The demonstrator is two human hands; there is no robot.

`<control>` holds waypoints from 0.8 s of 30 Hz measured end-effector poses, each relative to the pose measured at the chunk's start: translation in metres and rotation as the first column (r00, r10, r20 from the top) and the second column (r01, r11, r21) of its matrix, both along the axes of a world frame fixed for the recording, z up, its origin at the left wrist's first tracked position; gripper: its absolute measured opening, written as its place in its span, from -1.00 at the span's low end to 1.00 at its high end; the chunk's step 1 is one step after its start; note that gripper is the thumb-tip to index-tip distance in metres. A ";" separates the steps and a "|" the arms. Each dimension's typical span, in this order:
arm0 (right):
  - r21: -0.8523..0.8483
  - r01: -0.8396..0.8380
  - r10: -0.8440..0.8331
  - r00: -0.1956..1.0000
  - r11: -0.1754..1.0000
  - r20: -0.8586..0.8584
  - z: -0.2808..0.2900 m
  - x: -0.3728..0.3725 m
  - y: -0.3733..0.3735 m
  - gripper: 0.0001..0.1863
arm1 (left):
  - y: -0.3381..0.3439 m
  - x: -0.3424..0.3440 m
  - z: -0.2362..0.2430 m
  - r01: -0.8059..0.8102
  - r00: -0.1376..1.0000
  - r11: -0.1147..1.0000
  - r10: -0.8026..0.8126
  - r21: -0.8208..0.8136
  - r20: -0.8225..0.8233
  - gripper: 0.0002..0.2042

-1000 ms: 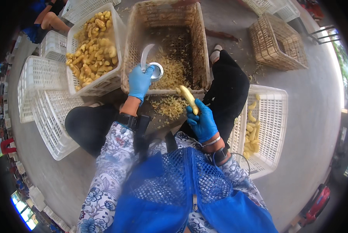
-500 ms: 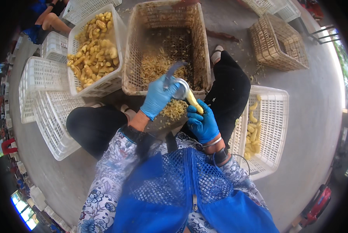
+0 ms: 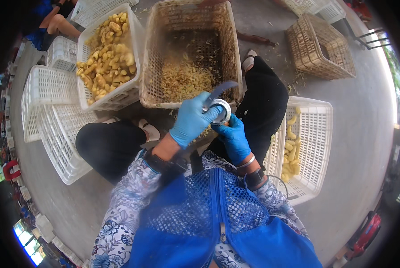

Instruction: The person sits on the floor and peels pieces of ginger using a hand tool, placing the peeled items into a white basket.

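Closed round a ring-shaped metal tool (image 3: pixel 223 111) with a dark curved strip sticking out, my blue-gloved left hand (image 3: pixel 190 119) is over the near rim of a dirty, high-sided crate (image 3: pixel 147 80). My blue-gloved right hand (image 3: pixel 235 140) sits just below and right of the ring, its fingers closed and almost touching it. Of the yellow curved vegetable (image 3: pixel 227 123) in it, only a sliver shows by the ring; the rest is hidden by fingers and tool. Pale yellow shavings (image 3: pixel 186 78) lie heaped in the crate.
At left, a white crate (image 3: pixel 139 49) holds many knobbly yellow vegetables (image 3: pixel 108 62). On the right, smoother pale ones (image 3: pixel 291 154) lie in another white crate (image 3: pixel 318 152). More white crates (image 3: pixel 63 138) stand left; a soiled one (image 3: pixel 320 49) is far right. Another person's leg (image 3: pixel 59 27) shows far left.
The tool has turned so its ring faces up, and my left hand has shifted slightly right and down. The vegetable, plainly visible before, is now mostly hidden behind ring and fingers.
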State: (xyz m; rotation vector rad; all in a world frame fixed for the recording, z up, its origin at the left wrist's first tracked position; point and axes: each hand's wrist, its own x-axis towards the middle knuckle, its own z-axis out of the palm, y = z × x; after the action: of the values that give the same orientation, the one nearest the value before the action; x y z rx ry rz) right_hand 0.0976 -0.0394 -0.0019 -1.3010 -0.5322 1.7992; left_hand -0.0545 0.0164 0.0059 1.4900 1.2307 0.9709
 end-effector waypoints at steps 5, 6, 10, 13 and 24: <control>0.136 -0.086 0.057 0.978 0.987 0.202 -0.009 0.002 -0.006 -0.64 | 0.024 -0.017 -0.011 -0.037 0.940 0.998 0.055 0.059 -0.336 -0.60; 0.162 -0.109 0.065 0.964 0.981 0.257 -0.011 0.002 -0.007 -0.63 | 0.031 -0.025 -0.014 -0.098 0.945 0.989 0.127 0.109 -0.302 -0.63; 0.294 -0.177 -0.009 0.844 0.939 0.536 -0.006 0.001 -0.007 -0.61 | 0.050 -0.054 -0.010 -0.396 0.917 0.867 0.355 -0.301 -0.185 -0.68; 0.279 -0.306 0.026 0.714 0.910 0.700 -0.013 0.001 -0.004 -0.59 | 0.023 -0.023 -0.005 -0.122 0.962 0.989 0.098 -0.079 -0.255 -0.66; 0.376 -0.467 -0.163 0.435 0.800 0.886 -0.016 0.004 -0.008 -0.61 | 0.026 -0.019 -0.006 -0.112 0.975 0.980 0.076 -0.164 -0.210 -0.67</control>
State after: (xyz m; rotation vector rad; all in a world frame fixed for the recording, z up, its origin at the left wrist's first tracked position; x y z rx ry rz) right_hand 0.1015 -0.0471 -0.0176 -1.6913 -1.7235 0.7214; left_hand -0.0736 0.0425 -0.0001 1.4281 1.5056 0.7636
